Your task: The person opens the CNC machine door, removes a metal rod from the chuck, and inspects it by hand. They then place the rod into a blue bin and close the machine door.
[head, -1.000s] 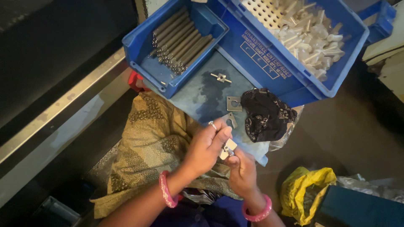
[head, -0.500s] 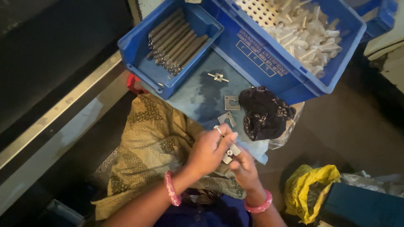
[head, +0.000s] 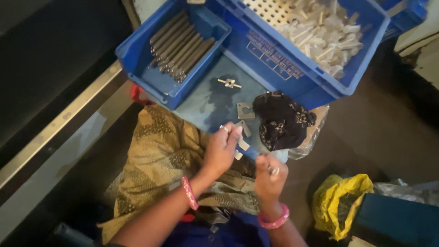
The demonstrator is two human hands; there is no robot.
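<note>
Both forearms bare, angled up from bottom of view, converging mid-frame. Left hand [head: 222, 150] curled, palm down, fingertips [head: 235, 133] pinched together at front. Right hand [head: 270, 176] fisted just beside it, knuckles up, thumb side toward left hand. Pink bangle on each wrist.

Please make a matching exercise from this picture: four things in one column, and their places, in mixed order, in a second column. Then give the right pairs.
Things:
1. metal rods
2. white plastic parts
3. black cloth
4. yellow bag

Places:
A. at the lower right, beside a dark box
B. in the smaller blue bin at the upper left
C. on the board, in front of the big blue crate
D. piled in the big blue crate at the top

Pairs: 1-B, 2-D, 3-C, 4-A
</note>
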